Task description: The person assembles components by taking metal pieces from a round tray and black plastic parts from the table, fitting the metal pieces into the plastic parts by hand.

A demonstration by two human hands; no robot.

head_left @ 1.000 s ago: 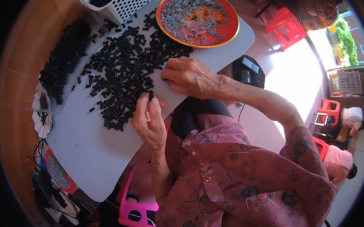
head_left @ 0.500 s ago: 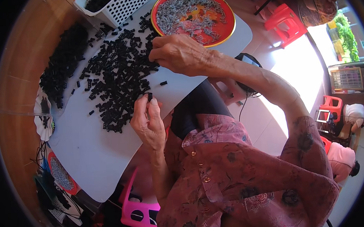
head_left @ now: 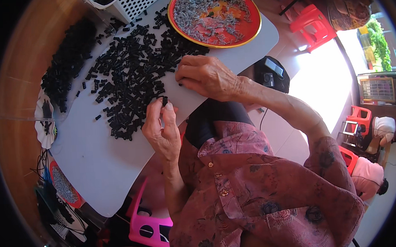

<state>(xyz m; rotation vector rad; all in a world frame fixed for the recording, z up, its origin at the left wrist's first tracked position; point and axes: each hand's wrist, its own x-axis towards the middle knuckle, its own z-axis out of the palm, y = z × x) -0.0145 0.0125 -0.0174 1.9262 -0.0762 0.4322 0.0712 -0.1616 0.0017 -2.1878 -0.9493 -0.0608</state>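
Observation:
Between the thumb and fingers of my left hand (head_left: 162, 134), a small black plastic piece (head_left: 164, 101) stands upright at the near edge of a large heap of similar black pieces (head_left: 133, 69) on the pale table (head_left: 94, 172). My right hand (head_left: 209, 76) is closed with its fingertips down at the table, right of the heap. The end of another small black piece (head_left: 180, 84) shows at those fingertips; my fingers hide the rest. Beyond that hand lies a round red tray (head_left: 259, 21) with a gold rim, holding many small silvery metal springs.
A white perforated basket (head_left: 135, 8) stands at the back with black pieces inside. More black pieces are piled at the far left (head_left: 69, 63), beside a white fluted dish (head_left: 44, 134). Pink stool (head_left: 143, 232) below; red stool (head_left: 313, 25) at right. Two people sit in the right background.
My right hand has drawn back from the heap toward me and come down over a loose black piece. My left hand still holds its piece in nearly the same spot.

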